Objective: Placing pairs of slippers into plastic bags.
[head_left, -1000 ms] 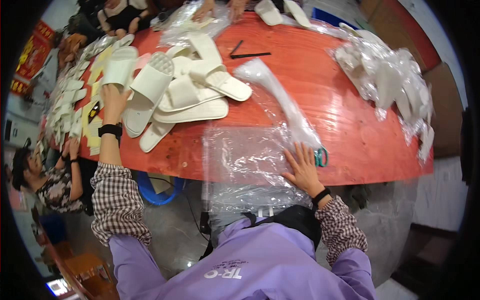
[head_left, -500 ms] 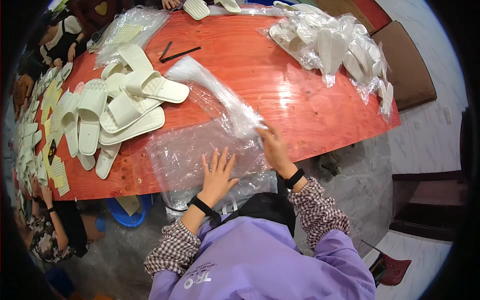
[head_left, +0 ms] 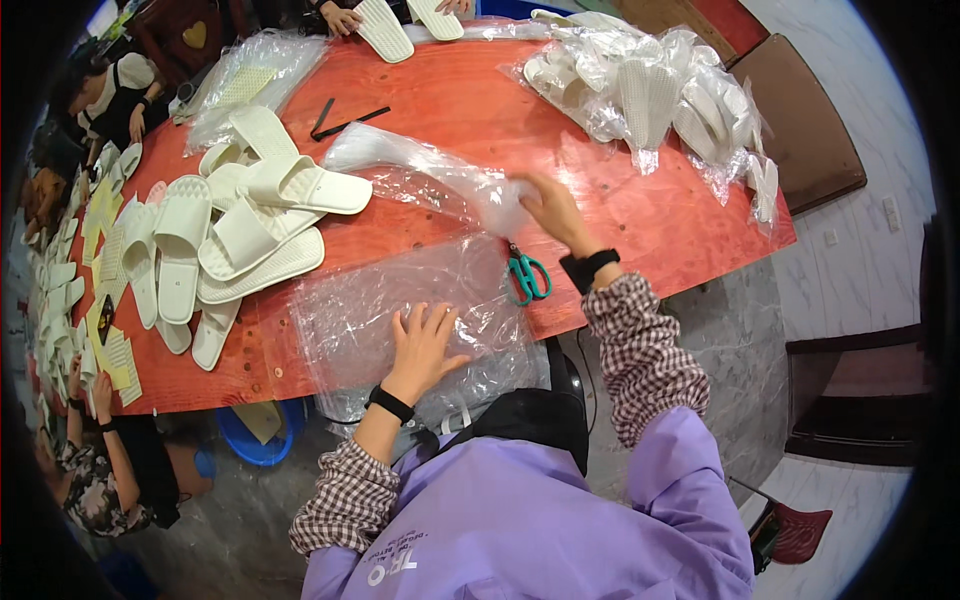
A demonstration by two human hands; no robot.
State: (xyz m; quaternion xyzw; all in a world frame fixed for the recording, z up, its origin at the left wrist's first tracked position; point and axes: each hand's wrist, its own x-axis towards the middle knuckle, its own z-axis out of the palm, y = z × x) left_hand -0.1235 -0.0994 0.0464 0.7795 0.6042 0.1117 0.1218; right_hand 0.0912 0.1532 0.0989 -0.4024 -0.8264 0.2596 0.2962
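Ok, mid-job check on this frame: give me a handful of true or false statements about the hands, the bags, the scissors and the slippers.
1. The left hand lies flat on the stack of clear plastic bags at the table's near edge. True.
2. The right hand holds the scissors. False: it grips a single clear plastic bag lifted off the table; the scissors lie on the table below it.
3. The scissors have green handles. True.
4. The loose white slippers are piled to the person's right. False: they lie to the left of the bag stack.
5. Bagged slippers are heaped at the far right of the table. True.
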